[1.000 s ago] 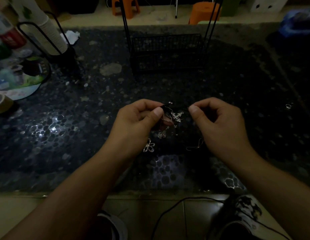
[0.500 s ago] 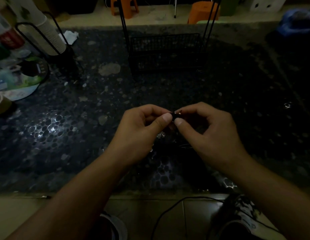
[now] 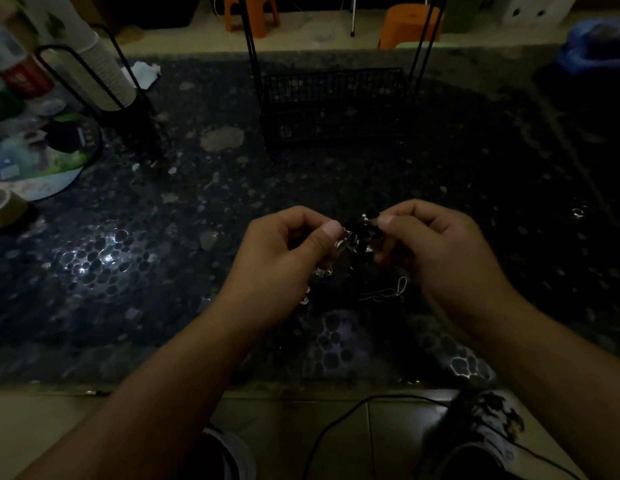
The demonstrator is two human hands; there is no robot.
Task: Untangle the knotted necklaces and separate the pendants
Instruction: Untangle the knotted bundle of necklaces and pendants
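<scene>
left hand (image 3: 284, 258) pinches necklace tangle (image 3: 355, 239) | right hand (image 3: 436, 244) pinches its other side

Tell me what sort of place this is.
Probably a dim home living space, not a workshop: a low pebble-patterned tabletop beside a tiled floor, orange plastic stools behind it, and a stack of paper cups in a wire holder.

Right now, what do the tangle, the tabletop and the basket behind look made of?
Necklace tangle: likely silvery metal charms on dark cord; bright glints, too dim to be sure.
Tabletop: dark pebble mosaic, glossy; a light reflects off it.
Basket: thin black wire mesh, matte.
</scene>
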